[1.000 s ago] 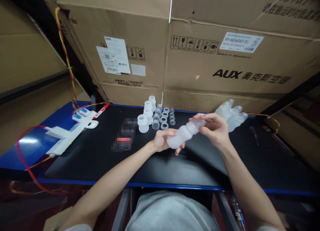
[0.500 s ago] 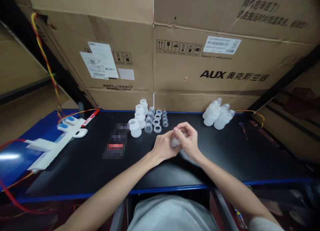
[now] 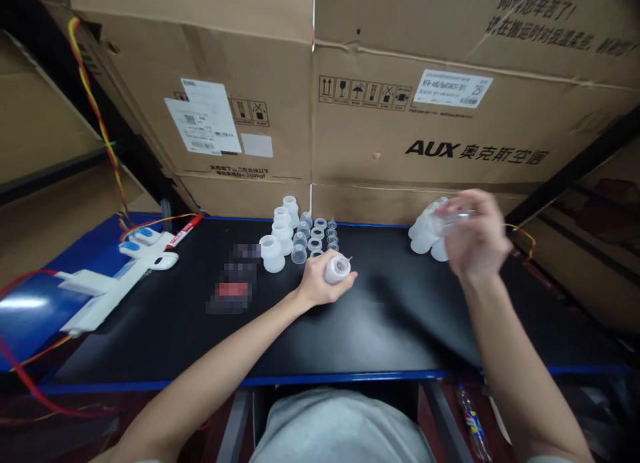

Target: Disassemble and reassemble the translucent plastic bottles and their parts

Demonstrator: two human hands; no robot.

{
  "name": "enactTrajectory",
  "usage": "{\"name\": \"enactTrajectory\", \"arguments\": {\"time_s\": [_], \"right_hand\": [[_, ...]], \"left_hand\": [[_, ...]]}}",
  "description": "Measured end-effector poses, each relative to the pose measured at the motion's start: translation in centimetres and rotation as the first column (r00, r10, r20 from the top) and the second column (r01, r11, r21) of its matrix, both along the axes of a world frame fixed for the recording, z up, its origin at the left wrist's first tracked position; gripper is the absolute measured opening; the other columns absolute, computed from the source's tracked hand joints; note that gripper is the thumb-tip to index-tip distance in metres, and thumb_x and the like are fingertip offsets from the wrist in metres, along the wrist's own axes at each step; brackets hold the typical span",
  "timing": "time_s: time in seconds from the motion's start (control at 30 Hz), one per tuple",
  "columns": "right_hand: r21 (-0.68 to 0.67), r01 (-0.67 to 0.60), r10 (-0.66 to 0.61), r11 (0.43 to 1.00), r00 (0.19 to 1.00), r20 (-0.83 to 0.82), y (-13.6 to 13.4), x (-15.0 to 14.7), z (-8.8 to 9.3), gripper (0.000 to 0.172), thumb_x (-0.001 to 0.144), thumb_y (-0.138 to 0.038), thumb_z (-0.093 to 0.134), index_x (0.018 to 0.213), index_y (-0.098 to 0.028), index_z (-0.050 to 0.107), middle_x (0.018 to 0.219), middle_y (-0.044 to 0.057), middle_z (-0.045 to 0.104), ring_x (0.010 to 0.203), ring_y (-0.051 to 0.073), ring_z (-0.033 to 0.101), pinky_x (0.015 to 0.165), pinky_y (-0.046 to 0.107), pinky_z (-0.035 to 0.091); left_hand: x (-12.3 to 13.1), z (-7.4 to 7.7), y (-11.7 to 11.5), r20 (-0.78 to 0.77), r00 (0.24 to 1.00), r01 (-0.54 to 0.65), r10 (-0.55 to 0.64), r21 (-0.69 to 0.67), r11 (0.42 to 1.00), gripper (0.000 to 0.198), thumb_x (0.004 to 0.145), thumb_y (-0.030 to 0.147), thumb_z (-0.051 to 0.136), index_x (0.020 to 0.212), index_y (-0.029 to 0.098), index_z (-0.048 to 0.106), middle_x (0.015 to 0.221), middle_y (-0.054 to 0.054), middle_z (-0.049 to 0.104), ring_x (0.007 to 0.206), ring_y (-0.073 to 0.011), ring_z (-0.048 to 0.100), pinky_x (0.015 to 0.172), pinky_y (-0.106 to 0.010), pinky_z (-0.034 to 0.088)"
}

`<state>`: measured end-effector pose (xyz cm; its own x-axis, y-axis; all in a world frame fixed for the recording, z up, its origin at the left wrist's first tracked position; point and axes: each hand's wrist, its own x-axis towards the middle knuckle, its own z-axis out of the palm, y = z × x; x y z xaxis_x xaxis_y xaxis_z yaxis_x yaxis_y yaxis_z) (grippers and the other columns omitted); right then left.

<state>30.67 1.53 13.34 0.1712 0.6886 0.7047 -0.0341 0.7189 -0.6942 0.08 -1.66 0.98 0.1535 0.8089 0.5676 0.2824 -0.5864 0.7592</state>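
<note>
My left hand [image 3: 320,279] is wrapped round a small white baby bottle [image 3: 336,269], its top tilted toward me with a clear teat showing. My right hand [image 3: 477,239], smeared by motion, is raised at the right with its fingers closed on a clear cap [image 3: 456,216]. Behind it stand several capped baby bottles [image 3: 424,235], partly covered by the hand. Beyond my left hand are a row of open white bottles [image 3: 273,255], a row of clear domed caps [image 3: 299,253], a row of rings [image 3: 317,233] and a row of teats [image 3: 333,239].
On the left lie a white power strip [image 3: 125,269] with plugs and a red marker [image 3: 185,231]. A pixelated patch [image 3: 233,283] covers something on the black table [image 3: 350,343]. A large cardboard box [image 3: 360,129] stands along the back. A drink bottle [image 3: 473,423] lies below the table edge.
My hands were together round the bottle. Now my right hand has moved up and right with the clear cap, while my left hand keeps the bottle, shifted slightly left.
</note>
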Motion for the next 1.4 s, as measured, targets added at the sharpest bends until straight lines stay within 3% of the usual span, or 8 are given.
{"name": "enactTrajectory", "arguments": {"time_s": [0.17,0.3,0.47,0.73,0.9,1.03,1.23,1.4], "right_hand": [[-0.326,-0.098,0.238,0.94,0.873,0.426,1.2,-7.6,-10.1,0.032,0.094,-0.037,0.071,0.12,-0.027,0.056,0.117,0.007,0.067,0.107,0.024,0.068,0.094,0.044,0.06],[-0.324,-0.249,0.391,0.913,0.761,0.518,1.2,-11.3,-13.4,0.048,0.09,-0.042,0.08,0.127,-0.024,0.055,0.126,0.012,0.062,0.114,0.027,0.068,0.1,0.046,0.06],[-0.239,-0.344,0.417,0.908,0.702,0.577,1.6,-13.2,-12.7,0.018,0.096,-0.036,0.074,0.104,-0.023,0.065,0.102,0.006,0.066,0.094,0.021,0.067,0.087,0.038,0.061],[-0.238,-0.477,0.506,0.846,0.579,0.64,1.1,-14.0,-13.1,0.017,0.1,-0.039,0.076,0.105,-0.024,0.071,0.128,0.009,0.079,0.124,0.029,0.072,0.108,0.048,0.057],[-0.067,-0.413,0.3,0.908,0.532,0.792,2.2,-15.2,-15.0,0.03,0.102,-0.04,0.078,0.13,-0.031,0.076,0.151,0.009,0.066,0.148,0.03,0.054,0.126,0.056,0.044],[0.027,-0.323,0.145,0.946,0.499,0.854,2.5,-15.4,-15.1,0.035,0.105,-0.043,0.074,0.139,-0.037,0.074,0.161,0.01,0.054,0.151,0.031,0.049,0.127,0.059,0.042],[0.002,-0.153,0.117,0.988,0.764,0.635,1.2,-12.7,-12.0,0.023,0.112,-0.035,0.059,0.124,-0.026,0.078,0.111,0.009,0.075,0.098,0.022,0.073,0.088,0.039,0.061],[-0.208,-0.106,0.192,0.972,0.87,0.454,-0.6,-9.9,-9.2,0.034,0.111,-0.051,0.056,0.112,-0.022,0.074,0.074,-0.001,0.066,0.061,0.015,0.061,0.06,0.029,0.05]], "left_hand": [[0.4,-0.7,-1.3,-0.008,0.989,0.15,-0.15,0.136,0.979,0.053,0.081,0.064,0.068,0.116,0.024,0.065,0.093,-0.008,0.074,0.077,-0.0257,0.07,0.074,-0.041,0.055],[0.4,-1.3,-1.9,-0.046,0.985,0.173,-0.167,0.234,0.957,0.04,0.095,0.053,0.056,0.121,0.023,0.061,0.095,-0.009,0.074,0.08,-0.0254,0.071,0.075,-0.041,0.056],[1.0,-1.9,-1.7,0.034,0.986,0.123,-0.162,0.504,0.855,0.049,0.089,0.048,0.074,0.127,0.025,0.054,0.093,-0.003,0.072,0.074,-0.021,0.07,0.068,-0.035,0.056],[2.5,-2.1,-4.5,0.25,0.952,0.077,-0.175,0.36,0.93,0.056,0.09,0.065,0.072,0.124,0.023,0.056,0.089,-0.003,0.068,0.072,-0.0204,0.066,0.07,-0.038,0.054],[2.4,-1.5,-4.8,0.157,0.964,0.133,-0.216,0.42,0.898,0.074,0.091,0.073,0.061,0.141,0.019,0.056,0.088,-0.004,0.071,0.07,-0.0223,0.068,0.072,-0.041,0.055],[2.2,-0.9,-4.6,0.151,0.956,0.175,-0.252,0.398,0.901,0.057,0.098,0.059,0.052,0.137,0.019,0.06,0.082,-0.004,0.07,0.067,-0.0217,0.068,0.066,-0.038,0.054],[2.2,0.0,-4.4,0.172,0.975,0.105,-0.139,0.195,0.975,0.036,0.089,0.049,0.073,0.111,0.021,0.065,0.078,-0.001,0.07,0.059,-0.0149,0.061,0.059,-0.029,0.051],[2.6,0.0,-3.5,0.147,0.987,-0.05,0.066,-0.109,0.993,0.032,0.086,0.048,0.08,0.091,0.023,0.062,0.075,0.002,0.068,0.063,-0.0132,0.059,0.064,-0.027,0.05]]}}
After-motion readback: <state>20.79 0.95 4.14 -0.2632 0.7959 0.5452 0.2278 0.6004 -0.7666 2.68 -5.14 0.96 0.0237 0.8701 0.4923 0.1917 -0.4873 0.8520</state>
